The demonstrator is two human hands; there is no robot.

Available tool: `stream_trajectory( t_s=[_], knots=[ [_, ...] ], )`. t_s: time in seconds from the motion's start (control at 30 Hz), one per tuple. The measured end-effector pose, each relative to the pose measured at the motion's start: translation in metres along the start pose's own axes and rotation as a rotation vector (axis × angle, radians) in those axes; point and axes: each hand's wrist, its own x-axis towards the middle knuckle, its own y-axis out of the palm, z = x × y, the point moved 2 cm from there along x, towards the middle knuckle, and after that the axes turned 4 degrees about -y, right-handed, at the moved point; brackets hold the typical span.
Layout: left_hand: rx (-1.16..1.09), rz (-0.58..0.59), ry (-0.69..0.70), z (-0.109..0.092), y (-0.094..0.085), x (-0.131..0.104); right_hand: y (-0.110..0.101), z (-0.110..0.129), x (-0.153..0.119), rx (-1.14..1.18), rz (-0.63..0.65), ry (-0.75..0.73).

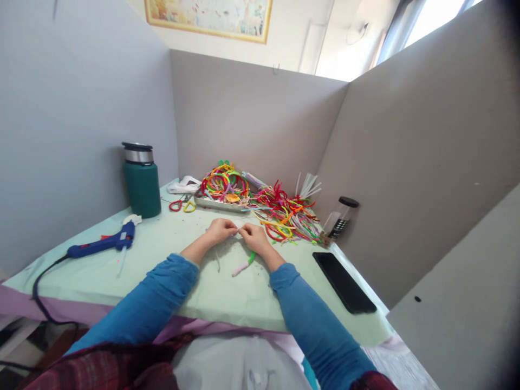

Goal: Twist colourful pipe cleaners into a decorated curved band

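My left hand [220,230] and my right hand [255,238] meet over the middle of the table, fingertips almost touching. Both are closed in a pinch on a small pale purple piece [236,234], which looks like a pipe cleaner; the fingers cover most of it. Below my right hand lies a short pink and green fuzzy piece [242,266]. A thin greyish strand [218,262] is on the cloth beneath my left hand.
A blue glue gun [103,244] with its cord lies left, near a green bottle [142,181]. Behind my hands are a metal tray [219,204] and a heap of colourful pipe cleaners [284,211]. At right are a black phone [344,281] and a clear black-lidded bottle [342,218]. Grey partitions enclose the table.
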Motion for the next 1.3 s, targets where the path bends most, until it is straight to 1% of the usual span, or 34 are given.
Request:
stream_trajectory(
  t_s=[0.23,0.43,0.83,1.1,1.3],
  knots=[
    [0.024,-0.001,-0.001,-0.006,-0.002,-0.005,0.001,-0.001,0.0,-0.014,0.001,0.001],
    [0.048,0.015,-0.011,-0.006,-0.002,-0.006,0.001,-0.002,0.0,0.001,0.005,0.001],
    [-0.066,0.039,-0.063,-0.011,-0.003,-0.01,-0.002,0.001,-0.001,0.039,0.015,-0.006],
    [-0.085,0.043,-0.107,-0.006,0.001,-0.007,-0.003,0.003,-0.001,0.047,0.018,0.007],
    [-0.098,0.039,-0.105,-0.008,0.001,-0.009,-0.002,0.001,-0.001,0.036,0.02,-0.004]
  ],
)
